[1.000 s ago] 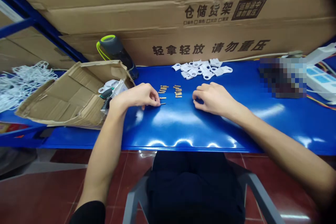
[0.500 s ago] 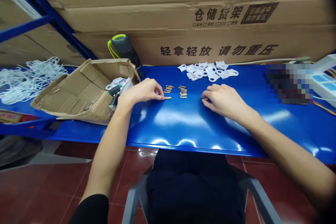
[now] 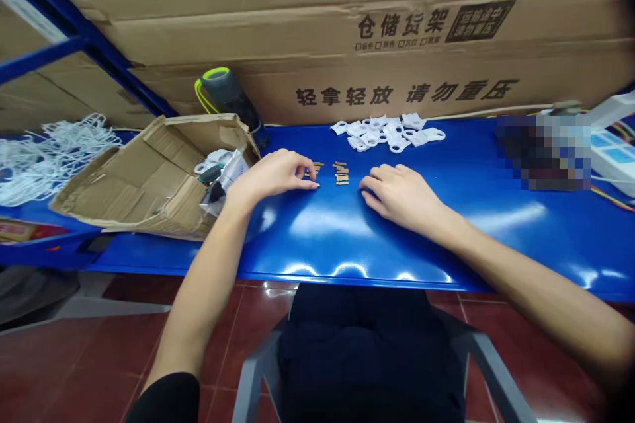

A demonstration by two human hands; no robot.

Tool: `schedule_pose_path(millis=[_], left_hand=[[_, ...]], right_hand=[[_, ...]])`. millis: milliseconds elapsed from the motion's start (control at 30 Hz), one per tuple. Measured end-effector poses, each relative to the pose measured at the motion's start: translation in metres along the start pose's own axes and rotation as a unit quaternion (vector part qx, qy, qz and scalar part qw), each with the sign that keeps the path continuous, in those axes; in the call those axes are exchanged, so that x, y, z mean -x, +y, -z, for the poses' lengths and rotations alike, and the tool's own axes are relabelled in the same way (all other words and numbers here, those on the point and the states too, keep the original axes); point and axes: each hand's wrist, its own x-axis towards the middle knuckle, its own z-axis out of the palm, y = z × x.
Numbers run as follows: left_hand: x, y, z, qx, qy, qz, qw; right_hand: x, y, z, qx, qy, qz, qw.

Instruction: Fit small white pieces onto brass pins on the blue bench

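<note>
Two clusters of small tan strips (image 3: 342,175) lie near the middle of a glossy blue tabletop (image 3: 347,248), side by side with a narrow gap between them. Left hand (image 3: 288,173): thumb and forefinger curve toward each other at the near edge of the left-hand cluster, partly covering it; whether a strip is pinched there cannot be told. Right hand (image 3: 403,195): palm down, fingers loosely curled, just right of the other cluster; whether it holds anything cannot be told. Behind the strips, a heap of white ringed pieces (image 3: 389,132) lies before a large printed carton (image 3: 238,20). At left, an open cardboard box (image 3: 133,175) contains bagged items; a dark cylinder (image 3: 231,96) with a yellow-green rim stands behind it, and white cords (image 3: 54,158) lie tangled beyond.
</note>
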Motion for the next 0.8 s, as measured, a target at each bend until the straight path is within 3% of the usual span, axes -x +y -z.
schedule_pose_path(millis=[267,467,633,800], left_hand=[[-0.007,-0.007,-0.007,-0.062,0.031,0.013,0.998],[-0.006,-0.009,-0.009,-0.079,0.052,-0.012,0.995],[-0.007,0.0,-0.014,-0.096,0.125,-0.033,0.987],[-0.013,0.005,-0.024,-0.12,0.206,-0.011,0.971]], right_hand=[[-0.002,-0.003,-0.002,-0.013,0.006,0.0,1.0],[-0.005,-0.006,-0.01,-0.049,0.03,0.046,0.997],[-0.008,-0.009,-0.025,-0.072,0.057,0.037,0.995],[-0.011,-0.009,-0.043,-0.147,0.036,0.064,0.986]])
